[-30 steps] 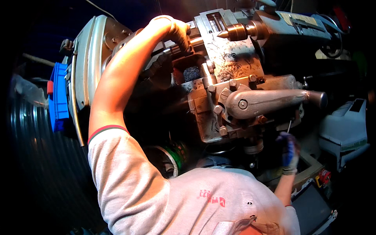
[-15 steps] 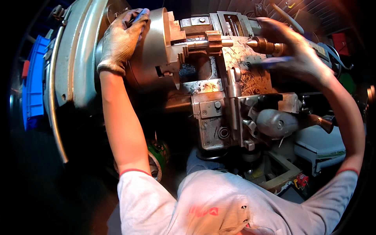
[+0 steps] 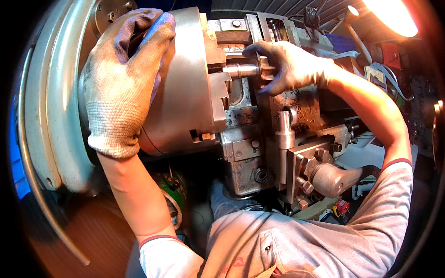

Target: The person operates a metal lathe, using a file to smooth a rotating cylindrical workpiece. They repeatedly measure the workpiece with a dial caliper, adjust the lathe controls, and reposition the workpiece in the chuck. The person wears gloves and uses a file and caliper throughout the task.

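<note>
I lean over a metal lathe. My gloved left hand (image 3: 123,78) lies flat on the big round chuck (image 3: 185,83), its fingers curled over the chuck's upper rim. A short steel workpiece (image 3: 240,70) sticks out of the chuck jaws to the right. My gloved right hand (image 3: 287,65) is wrapped around the free end of that workpiece, just above the tool post (image 3: 285,134). Both gloves are grey knit with blue palms.
The carriage with its lever handle (image 3: 331,178) and bolted clamp block sits below my right arm. A curved grey chuck guard (image 3: 51,102) stands at the left. A lamp (image 3: 387,16) glows at the top right. A green tape roll (image 3: 172,194) lies below the chuck.
The view has closed in on the chuck. My left hand stays on the chuck rim, and my right hand has come left from the carriage area onto the workpiece end.
</note>
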A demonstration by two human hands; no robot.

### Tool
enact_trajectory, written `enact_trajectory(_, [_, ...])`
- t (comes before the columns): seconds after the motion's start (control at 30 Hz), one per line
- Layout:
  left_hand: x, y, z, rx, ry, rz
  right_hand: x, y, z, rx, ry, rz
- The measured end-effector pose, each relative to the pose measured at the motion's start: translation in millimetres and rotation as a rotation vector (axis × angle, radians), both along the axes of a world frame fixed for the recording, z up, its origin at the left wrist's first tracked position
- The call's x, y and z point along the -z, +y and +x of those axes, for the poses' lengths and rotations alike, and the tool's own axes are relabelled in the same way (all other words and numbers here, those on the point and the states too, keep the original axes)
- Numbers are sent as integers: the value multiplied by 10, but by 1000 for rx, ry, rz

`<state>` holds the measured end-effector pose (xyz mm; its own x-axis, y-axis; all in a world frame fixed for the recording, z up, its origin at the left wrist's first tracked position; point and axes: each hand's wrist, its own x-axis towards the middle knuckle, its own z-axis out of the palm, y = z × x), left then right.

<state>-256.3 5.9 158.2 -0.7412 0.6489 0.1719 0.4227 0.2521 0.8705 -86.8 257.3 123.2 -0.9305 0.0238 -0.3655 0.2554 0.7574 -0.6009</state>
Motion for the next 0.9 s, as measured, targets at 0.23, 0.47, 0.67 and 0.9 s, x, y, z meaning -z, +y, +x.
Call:
enact_trajectory(0.23, [-58,9,52,27,-32,5,164,146,99,75,82,-154])
enact_trajectory(0.47, [-26,34,43,56,-36,52,304,-80,314,-100,456,437])
enact_trajectory(0.67, [-56,-4,73,34,-6,-43,144,43,116,-12,139,26])
enact_trajectory(0.9, [31,-32,22,76,222,5,223,288,-78,-77,-66,-131])
